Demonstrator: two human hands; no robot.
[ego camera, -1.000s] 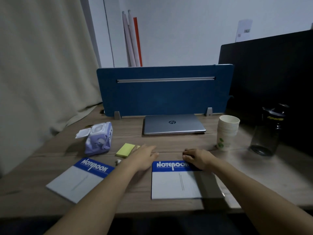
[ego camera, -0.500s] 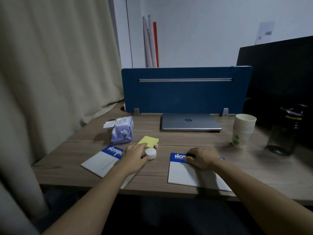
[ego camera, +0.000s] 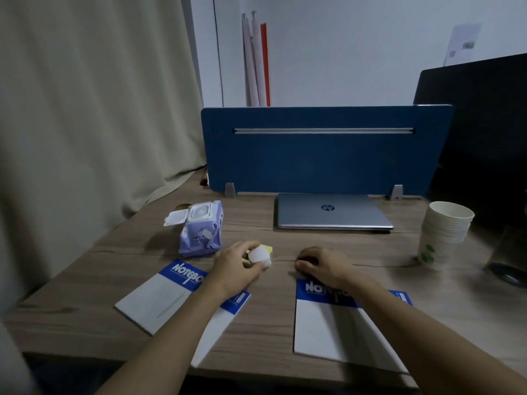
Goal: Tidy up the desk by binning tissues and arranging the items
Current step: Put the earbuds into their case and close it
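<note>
My left hand grips a small white rounded object just above the desk, over the yellow sticky notes. My right hand rests curled on the wood past the right notebook, its fingers closed over a small black object that is mostly hidden. A second notebook lies at an angle under my left forearm. A purple wipes pack with its white lid flipped open stands left of my left hand.
A closed silver laptop lies against the blue divider. Stacked paper cups and a dark bottle stand at the right. A beige curtain hangs along the desk's left edge.
My left hand has taken up the white object and raised it over the sticky notes. My right hand slid off the notebook header onto the wood beyond it.
</note>
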